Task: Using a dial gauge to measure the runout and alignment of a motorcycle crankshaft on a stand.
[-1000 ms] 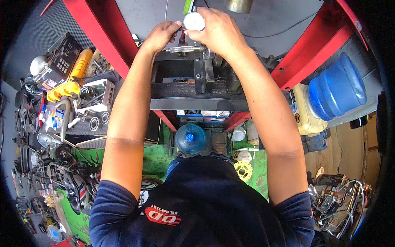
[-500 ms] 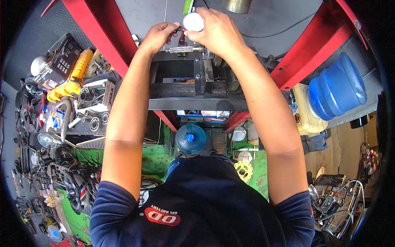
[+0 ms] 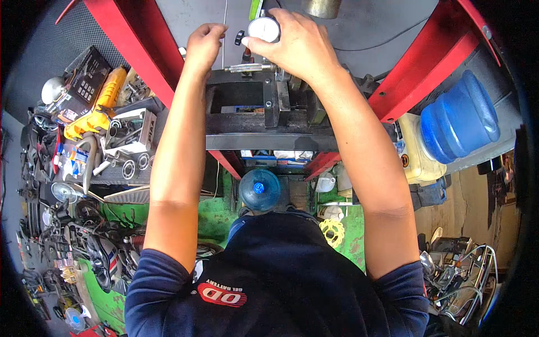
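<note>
My right hand (image 3: 303, 45) is closed around a round dial gauge (image 3: 264, 30) with a white face, thumb along its lower edge. Just left of the gauge, a black knob (image 3: 240, 37) sticks out, free of my fingers. To its left is my left hand (image 3: 206, 45), its fingers curled together with nothing visible in them. Under the gauge, a splined metal shaft (image 3: 247, 68) lies sideways at the black steel frame (image 3: 241, 122). A red-and-black part (image 3: 247, 54) stands between shaft and gauge, partly hidden.
Red steel posts (image 3: 132, 45) rise on both sides. At left, a bench holds a box of metal parts (image 3: 132, 132), a yellow tool case (image 3: 101, 106) and bearings. A blue water jug (image 3: 460, 121) and a yellowish jerrycan (image 3: 421, 151) are at right. Another jug (image 3: 260, 190) stands below.
My left hand has come away from the black knob and moved left and slightly up. My right hand still holds the gauge, which has barely shifted.
</note>
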`<state>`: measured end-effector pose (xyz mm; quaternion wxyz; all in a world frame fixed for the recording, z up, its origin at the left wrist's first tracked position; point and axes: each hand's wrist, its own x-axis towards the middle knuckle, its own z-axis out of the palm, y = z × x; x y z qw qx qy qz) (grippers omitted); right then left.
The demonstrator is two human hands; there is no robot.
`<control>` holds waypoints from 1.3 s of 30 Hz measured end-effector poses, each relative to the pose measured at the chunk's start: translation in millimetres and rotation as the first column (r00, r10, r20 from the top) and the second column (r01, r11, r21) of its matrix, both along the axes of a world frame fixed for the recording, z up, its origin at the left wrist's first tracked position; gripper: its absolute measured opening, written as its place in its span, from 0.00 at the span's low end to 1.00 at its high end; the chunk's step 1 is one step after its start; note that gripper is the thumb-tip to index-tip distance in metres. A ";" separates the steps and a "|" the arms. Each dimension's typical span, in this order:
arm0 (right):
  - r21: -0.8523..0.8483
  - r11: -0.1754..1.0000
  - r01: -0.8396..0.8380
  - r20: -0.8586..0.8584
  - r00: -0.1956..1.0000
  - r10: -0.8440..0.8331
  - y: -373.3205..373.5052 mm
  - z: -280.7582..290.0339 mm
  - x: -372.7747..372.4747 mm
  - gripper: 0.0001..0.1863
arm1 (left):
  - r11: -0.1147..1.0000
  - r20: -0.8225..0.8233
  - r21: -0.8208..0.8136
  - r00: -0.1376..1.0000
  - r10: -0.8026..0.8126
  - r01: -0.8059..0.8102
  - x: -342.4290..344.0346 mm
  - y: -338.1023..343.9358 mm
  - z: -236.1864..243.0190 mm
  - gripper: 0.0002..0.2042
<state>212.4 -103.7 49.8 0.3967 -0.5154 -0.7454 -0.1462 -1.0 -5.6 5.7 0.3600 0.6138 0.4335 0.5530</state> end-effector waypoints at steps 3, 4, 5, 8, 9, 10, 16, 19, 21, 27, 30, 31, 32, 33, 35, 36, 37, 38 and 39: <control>-0.003 1.000 0.017 -0.026 1.000 -0.017 -11.9 2.9 12.1 0.37 | 0.996 -0.060 0.050 0.996 -0.073 0.076 -3.4 -23.8 6.8 0.14; 0.003 1.000 0.024 -0.043 0.999 -0.024 -17.3 3.2 14.1 0.37 | 0.996 -0.062 0.053 0.996 -0.069 0.073 -4.3 -34.4 8.4 0.14; 0.004 1.000 0.025 -0.044 0.999 -0.025 -21.5 1.6 17.7 0.37 | 0.982 -0.109 -0.009 0.976 -0.190 0.190 0.0 -45.2 8.9 0.13; 0.116 0.993 0.036 -0.043 0.999 -0.031 -35.5 -6.4 26.6 0.33 | 0.945 -0.221 -0.154 0.922 -0.317 0.288 14.0 -69.0 12.9 0.12; 0.113 0.994 0.002 -0.068 0.998 0.005 -43.7 -8.1 29.0 0.31 | 0.936 -0.217 -0.178 0.915 -0.339 0.305 15.8 -66.4 8.9 0.12; 0.110 0.993 -0.035 -0.093 0.995 0.045 -51.6 -11.1 30.9 0.29 | 0.926 -0.214 -0.202 0.909 -0.359 0.318 16.0 -64.0 5.0 0.12; 0.163 0.982 -0.098 -0.191 0.973 0.129 -105.3 -36.6 56.9 0.21 | 0.933 -0.222 -0.231 0.919 -0.327 0.276 27.5 -69.3 9.1 0.12; 0.127 0.988 -0.091 -0.279 0.952 0.124 -129.0 -52.6 67.5 0.20 | 0.943 -0.125 -0.179 0.945 -0.303 0.279 29.8 -70.0 4.0 0.12; 0.090 0.993 -0.076 -0.337 0.936 0.102 -143.6 -59.7 75.1 0.19 | 0.939 -0.081 -0.182 0.947 -0.310 0.291 30.6 -68.2 7.3 0.12; 0.035 0.999 -0.029 -0.409 0.912 0.041 -181.8 -81.4 95.6 0.18 | 0.928 0.009 -0.263 0.962 -0.272 0.264 22.2 -73.4 21.8 0.16; 0.010 1.000 -0.005 -0.459 0.888 0.009 -198.8 -92.0 105.8 0.17 | 0.905 0.028 -0.341 0.965 -0.262 0.255 20.6 -79.9 36.2 0.16; -0.010 1.000 0.021 -0.469 0.883 -0.023 -202.9 -95.3 108.5 0.16 | 0.924 0.010 -0.281 0.963 -0.268 0.260 19.9 -77.6 30.0 0.15; -0.030 0.998 0.047 -0.478 0.876 -0.056 -206.5 -98.7 110.9 0.16 | 0.925 0.009 -0.280 0.965 -0.263 0.255 18.3 -75.4 25.9 0.15; -0.034 0.999 0.042 -0.507 0.860 -0.054 -209.3 -102.1 112.6 0.14 | 0.923 -0.048 -0.271 0.953 -0.298 0.275 16.1 -73.5 22.6 0.14; -0.052 0.997 0.054 -0.527 0.847 -0.074 -216.1 -110.7 117.7 0.14 | 0.915 -0.105 -0.265 0.935 -0.340 0.303 21.0 -73.7 23.7 0.13; -0.068 0.996 0.063 -0.545 0.833 -0.091 -218.9 -114.3 118.9 0.13 | 0.914 -0.146 -0.274 0.927 -0.346 0.298 25.3 -74.5 24.6 0.12; -0.067 0.996 0.060 -0.546 0.834 -0.087 -220.8 -116.4 118.1 0.13 | 0.915 -0.187 -0.281 0.919 -0.348 0.289 27.7 -76.7 26.8 0.11; -0.082 0.994 0.070 -0.546 0.831 -0.104 -222.3 -118.2 116.7 0.13 | 0.917 -0.188 -0.280 0.920 -0.343 0.285 28.4 -74.8 25.2 0.11; -0.096 0.992 0.080 -0.547 0.829 -0.119 -223.4 -120.0 115.7 0.12 | 0.934 -0.206 -0.255 0.929 -0.307 0.252 28.8 -70.1 21.3 0.10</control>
